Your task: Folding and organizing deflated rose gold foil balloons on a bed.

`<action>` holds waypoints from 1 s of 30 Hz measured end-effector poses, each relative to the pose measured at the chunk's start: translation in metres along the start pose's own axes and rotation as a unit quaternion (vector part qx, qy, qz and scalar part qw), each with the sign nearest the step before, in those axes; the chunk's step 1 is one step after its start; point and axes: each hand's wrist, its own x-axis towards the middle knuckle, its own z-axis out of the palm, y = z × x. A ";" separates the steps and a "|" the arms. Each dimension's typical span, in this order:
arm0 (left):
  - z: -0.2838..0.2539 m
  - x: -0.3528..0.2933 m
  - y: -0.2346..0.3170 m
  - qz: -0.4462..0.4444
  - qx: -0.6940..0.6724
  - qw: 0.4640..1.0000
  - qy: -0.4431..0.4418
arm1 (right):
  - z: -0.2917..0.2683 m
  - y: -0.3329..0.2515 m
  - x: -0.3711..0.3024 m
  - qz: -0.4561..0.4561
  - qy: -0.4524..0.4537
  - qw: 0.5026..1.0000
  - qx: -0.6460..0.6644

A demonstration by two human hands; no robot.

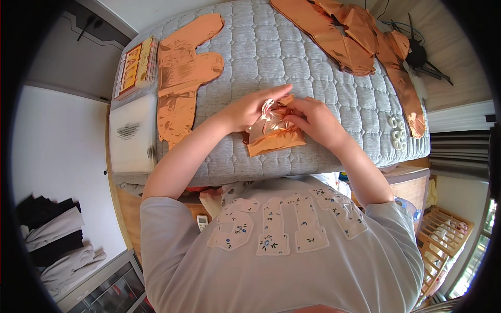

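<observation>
A crumpled, partly folded copper-coloured foil balloon [276, 140] lies on the grey quilted mattress [245, 57] just in front of me. My left hand [254, 108] holds its upper left side, index finger stretched out and the thumb hidden behind the foil. At the upper right, my right hand [317, 121] pinches the foil between thumb and bent fingers. Between the hands the foil is wrinkled and shiny, while its lower edge lies flatter. To the left a flat copper foil balloon [182, 73] is spread out. More copper foil balloons [334, 36] lie at the far right.
Along the left edge sit a printed box [134, 68] and a white plastic package [133, 136]. Several small white tape rolls [398, 133] rest near the right edge. Beyond them stands a black router [416, 55] with antennas. A wooden rack [443, 240] stands at lower right.
</observation>
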 end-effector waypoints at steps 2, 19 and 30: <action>-0.002 0.000 -0.008 0.021 -0.210 0.975 0.062 | 0.003 0.001 0.004 -0.003 0.001 1.000 -0.010; 0.005 -0.019 0.020 0.023 0.230 0.973 0.002 | -0.004 -0.004 0.016 0.049 -0.082 0.993 -0.070; 0.014 -0.019 0.024 0.005 0.347 0.938 -0.025 | -0.006 -0.016 -0.042 -0.132 0.052 0.987 -0.070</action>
